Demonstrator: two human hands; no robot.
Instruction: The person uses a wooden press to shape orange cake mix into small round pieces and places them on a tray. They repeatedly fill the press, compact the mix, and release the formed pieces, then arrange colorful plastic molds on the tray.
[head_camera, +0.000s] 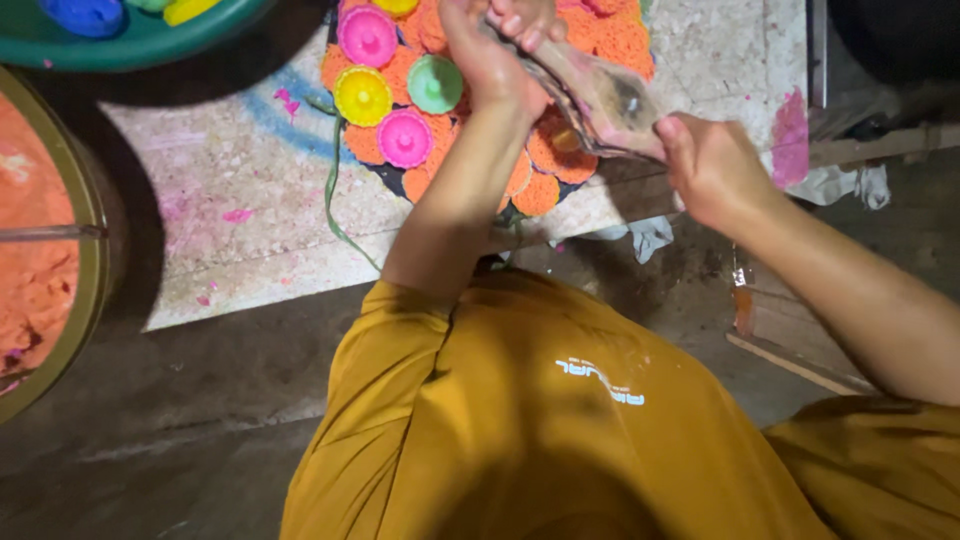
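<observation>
My left hand (487, 62) grips the upper end of a dusty brown, elongated object (603, 97); I cannot tell what kind of thing it is. My right hand (712, 170) holds its lower end. Both hands hover over a dark tray (392, 178) packed with orange flower-shaped pieces (540, 193). Small plastic moulds lie among the pieces: pink (368, 36), yellow (362, 95), green (435, 84) and another pink (404, 138). My arms hide part of the tray.
The tray rests on a pale stone slab (230, 200) stained with pink and blue powder. A green basin (120, 45) with blue and yellow moulds sits top left. A big round tub of orange powder (35, 250) stands at the left. Crumpled rags (845, 185) lie right.
</observation>
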